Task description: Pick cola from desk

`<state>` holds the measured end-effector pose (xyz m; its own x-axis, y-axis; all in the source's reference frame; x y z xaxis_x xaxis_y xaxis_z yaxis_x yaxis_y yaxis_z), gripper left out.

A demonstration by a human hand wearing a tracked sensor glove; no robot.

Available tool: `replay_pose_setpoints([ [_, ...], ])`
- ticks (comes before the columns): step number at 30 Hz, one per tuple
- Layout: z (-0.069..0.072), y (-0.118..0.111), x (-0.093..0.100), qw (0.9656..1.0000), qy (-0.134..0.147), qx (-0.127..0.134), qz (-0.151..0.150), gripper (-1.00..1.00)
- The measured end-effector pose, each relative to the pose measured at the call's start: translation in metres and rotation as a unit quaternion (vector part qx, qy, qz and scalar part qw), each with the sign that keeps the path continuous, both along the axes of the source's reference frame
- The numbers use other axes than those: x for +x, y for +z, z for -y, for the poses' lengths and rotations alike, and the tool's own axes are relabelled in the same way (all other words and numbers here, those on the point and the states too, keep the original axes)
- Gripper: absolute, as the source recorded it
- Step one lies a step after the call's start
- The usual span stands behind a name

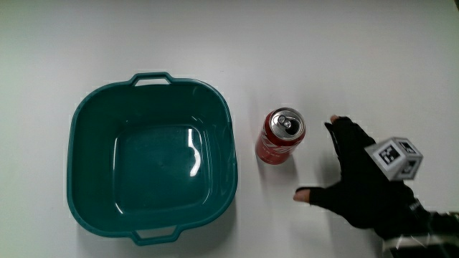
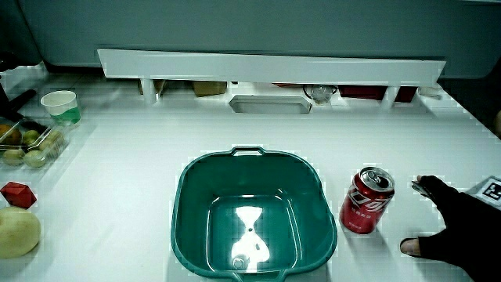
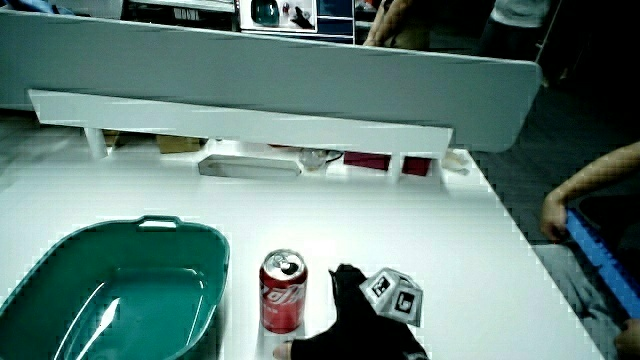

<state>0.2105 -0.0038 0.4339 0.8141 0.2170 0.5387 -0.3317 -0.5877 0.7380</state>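
1. I see a teal plastic wash basin (image 1: pixel 152 168) with two small handles resting on the white table (image 1: pixel 344 57); nothing lies in it, and only glare shows on its floor; in both side views it appears the same (image 2: pixel 254 215) (image 3: pixel 110 295).
2. The red aluminium cola can (image 1: pixel 280 135) stands upright on the table just beside the basin, between the basin and the hand, touching neither; its silver top with the pull tab faces up; in both side views the can (image 2: pixel 365 201) (image 3: pixel 283 291) is upright as well.
3. In a side view, a clear plastic box of greenish fruit (image 2: pixel 30 146) sits near the table's edge, with a white paper cup (image 2: pixel 61 106) farther from me than the box; I cannot make out what the cup holds.
4. The hand in the black glove (image 1: pixel 364 180) lies just beside the can, apart from it; its fingers are spread wide, thumb (image 1: pixel 308 195) and forefinger forming an open span toward the can, holding nothing; the small patterned cube (image 1: pixel 395 158) sits on its back.
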Motion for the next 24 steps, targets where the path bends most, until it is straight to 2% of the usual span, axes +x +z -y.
replay_pose_setpoints([
  [2, 0.005, 0.005, -0.004, 0.9998, -0.003, 0.004, 0.021, 0.0],
  [4, 0.01, 0.01, -0.008, 0.9996, 0.001, -0.004, 0.029, 0.0],
  [7, 0.015, 0.018, -0.012, 0.9971, -0.012, 0.021, 0.072, 0.0],
  [8, 0.016, 0.021, -0.011, 0.9949, -0.007, 0.069, 0.073, 0.0],
  [10, 0.016, 0.025, -0.01, 0.9927, 0.007, 0.071, 0.097, 0.07],
  [11, 0.016, 0.032, -0.007, 0.9934, 0.006, 0.067, 0.093, 0.14],
  [12, 0.016, 0.032, -0.007, 0.9911, 0.015, 0.075, 0.109, 0.21],
  [13, 0.015, 0.03, -0.007, 0.9858, 0.04, 0.047, 0.156, 0.29],
  [16, 0.014, 0.037, -0.005, 0.9751, 0.078, 0.055, 0.2, 0.5],
  [18, 0.013, 0.037, -0.005, 0.9739, 0.084, 0.057, 0.203, 0.64],
  [19, 0.012, 0.039, -0.004, 0.9707, 0.094, 0.058, 0.214, 0.71],
  [20, 0.012, 0.038, -0.004, 0.969, 0.102, 0.06, 0.217, 0.79],
  [23, 0.012, 0.032, -0.005, 0.9747, 0.086, 0.082, 0.189, 1.0],
  [24, 0.013, 0.033, -0.004, 0.9724, 0.085, 0.088, 0.199, 1.0],
])
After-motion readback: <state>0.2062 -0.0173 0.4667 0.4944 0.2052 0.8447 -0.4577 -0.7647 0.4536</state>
